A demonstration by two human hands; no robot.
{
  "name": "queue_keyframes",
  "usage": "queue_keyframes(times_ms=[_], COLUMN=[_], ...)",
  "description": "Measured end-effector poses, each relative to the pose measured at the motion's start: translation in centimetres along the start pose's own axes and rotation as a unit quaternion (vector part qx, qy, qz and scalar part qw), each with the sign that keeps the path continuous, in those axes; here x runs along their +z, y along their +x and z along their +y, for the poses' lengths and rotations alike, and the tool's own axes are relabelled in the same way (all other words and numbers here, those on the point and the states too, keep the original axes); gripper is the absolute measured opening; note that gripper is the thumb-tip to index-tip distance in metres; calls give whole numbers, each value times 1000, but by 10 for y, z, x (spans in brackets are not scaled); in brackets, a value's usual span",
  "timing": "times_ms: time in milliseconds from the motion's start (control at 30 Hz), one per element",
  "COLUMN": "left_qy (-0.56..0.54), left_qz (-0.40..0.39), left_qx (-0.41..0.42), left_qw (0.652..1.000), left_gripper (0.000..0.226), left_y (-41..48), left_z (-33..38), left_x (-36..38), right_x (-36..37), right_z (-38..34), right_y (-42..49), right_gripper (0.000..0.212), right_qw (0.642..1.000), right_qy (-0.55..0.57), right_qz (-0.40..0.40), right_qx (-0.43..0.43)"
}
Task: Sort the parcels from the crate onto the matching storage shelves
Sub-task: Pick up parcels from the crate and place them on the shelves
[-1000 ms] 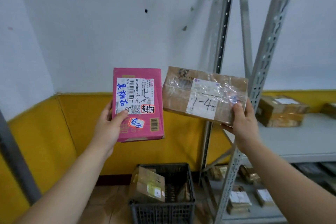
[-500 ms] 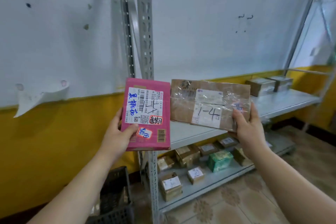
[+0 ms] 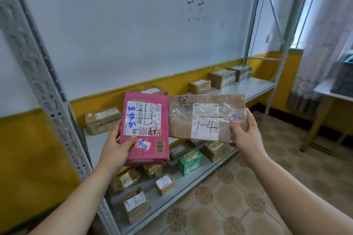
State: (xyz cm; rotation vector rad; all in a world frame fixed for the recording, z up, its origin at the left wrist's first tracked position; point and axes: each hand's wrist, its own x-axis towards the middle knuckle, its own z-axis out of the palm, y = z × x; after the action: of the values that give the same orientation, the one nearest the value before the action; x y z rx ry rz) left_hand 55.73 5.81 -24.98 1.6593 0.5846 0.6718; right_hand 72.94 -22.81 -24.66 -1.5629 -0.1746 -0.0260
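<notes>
Gripping a pink cardboard parcel (image 3: 146,129) upright at frame centre, your left hand (image 3: 114,149) shows its "68" label; your right hand (image 3: 246,135) clasps a brown taped parcel (image 3: 206,118), long axis horizontal, marked "1-4", just beside it.

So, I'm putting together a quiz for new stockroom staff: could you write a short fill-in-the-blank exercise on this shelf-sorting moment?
1. The left hand grips an upright parcel wrapped in ____.
2. The handwritten mark on the brown parcel held by the right hand reads ____.
3. On the lower shelf, one box among the brown ones stands out because it is ____.

Missing words: pink; 1-4; green.
</notes>
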Motion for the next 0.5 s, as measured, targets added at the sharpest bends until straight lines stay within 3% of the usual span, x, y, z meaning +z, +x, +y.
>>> queue_keyframes(times_ms=[500], left_qy=[7], left_qz=[15], left_qx=[-96], left_qw=[995], left_gripper=[60], left_y=[209], left_z=[-60], left_x=[83], right_x=[93], right_z=[71], right_y=[226], right_gripper=[62], right_qw=[990], right_qy=[-69], right_qz=[-41], right_qx=[113])
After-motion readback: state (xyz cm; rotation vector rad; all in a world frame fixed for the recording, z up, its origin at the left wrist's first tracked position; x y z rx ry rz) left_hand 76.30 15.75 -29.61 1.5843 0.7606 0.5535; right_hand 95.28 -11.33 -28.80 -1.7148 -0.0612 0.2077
